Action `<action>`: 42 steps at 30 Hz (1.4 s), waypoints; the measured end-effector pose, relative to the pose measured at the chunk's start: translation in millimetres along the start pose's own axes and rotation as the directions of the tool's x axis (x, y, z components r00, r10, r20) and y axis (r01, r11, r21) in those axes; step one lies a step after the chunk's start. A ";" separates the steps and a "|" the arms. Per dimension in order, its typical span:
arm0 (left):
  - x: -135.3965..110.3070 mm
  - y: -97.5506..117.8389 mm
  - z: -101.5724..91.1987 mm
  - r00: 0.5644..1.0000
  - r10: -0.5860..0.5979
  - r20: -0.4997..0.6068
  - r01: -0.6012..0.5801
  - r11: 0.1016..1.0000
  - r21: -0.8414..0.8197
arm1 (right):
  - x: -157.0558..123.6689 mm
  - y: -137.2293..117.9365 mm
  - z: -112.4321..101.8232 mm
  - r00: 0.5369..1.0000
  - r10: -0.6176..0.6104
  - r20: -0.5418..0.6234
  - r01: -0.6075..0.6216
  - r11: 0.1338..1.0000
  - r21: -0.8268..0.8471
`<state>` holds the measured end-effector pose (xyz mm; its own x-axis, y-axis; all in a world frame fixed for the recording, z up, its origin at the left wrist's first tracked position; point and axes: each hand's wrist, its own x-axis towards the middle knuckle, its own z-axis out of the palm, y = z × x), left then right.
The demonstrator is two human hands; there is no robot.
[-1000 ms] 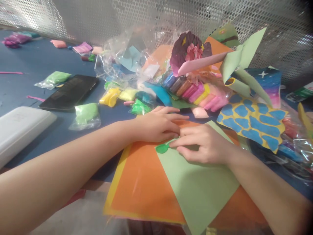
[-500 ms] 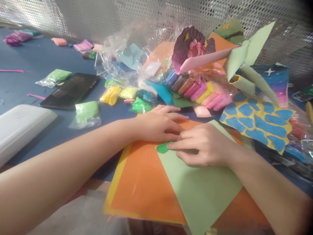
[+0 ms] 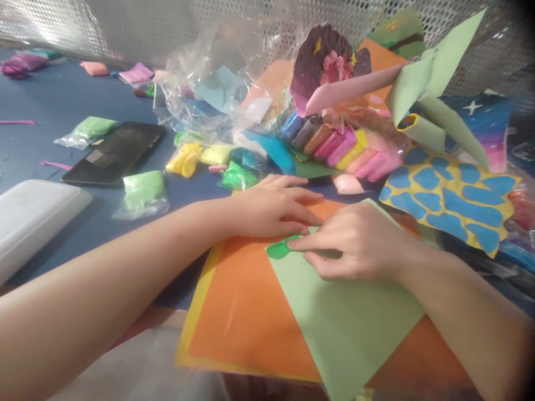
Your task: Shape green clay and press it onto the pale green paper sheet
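A small flattened patch of bright green clay lies at the left corner of a light green paper sheet. My right hand presses its outstretched index finger on the right end of this clay, the thumb apart below and the other fingers bent. The paper rests at a slant over an orange sheet with a yellow edge. My left hand lies flat with fingers spread across the top of the sheets, its fingertips close to my right hand. Neither hand grips anything.
Packets of green, yellow and light green clay lie beyond. A black phone and a white case are at left. Colored clay sticks, crinkled plastic and a blue-and-yellow patterned sheet crowd the back right.
My right index finger has shifted slightly on the green clay, which shows a little more of its surface. My left hand stays nearly in place. The view has shifted slightly.
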<state>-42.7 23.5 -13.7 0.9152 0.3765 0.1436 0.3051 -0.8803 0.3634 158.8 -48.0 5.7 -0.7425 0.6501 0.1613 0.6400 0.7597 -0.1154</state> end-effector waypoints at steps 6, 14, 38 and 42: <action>1.2 -1.1 1.8 1.000 0.005 -0.009 -0.004 1.000 0.029 | -1.4 3.6 1.0 0.999 0.036 -0.001 -0.036 0.997 0.068; 1.0 -2.1 3.4 0.999 0.024 -0.037 -0.023 0.999 0.029 | -2.6 7.8 1.4 0.997 0.077 -0.001 -0.077 0.990 0.118; 1.1 -2.0 -3.9 0.976 0.118 -0.185 -0.088 0.982 0.166 | -1.3 13.8 4.9 0.982 0.172 -0.077 -0.122 0.893 0.434; 1.6 -2.3 -4.3 0.980 0.099 -0.174 -0.071 0.985 0.160 | -0.3 10.4 10.7 0.986 0.166 -0.015 -0.151 0.929 0.338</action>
<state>-43.0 27.3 -10.3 0.8809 0.3323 0.3371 0.2776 -0.9395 0.2007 163.6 -40.1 -6.0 -0.6232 0.7665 0.1549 0.6395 0.6136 -0.4632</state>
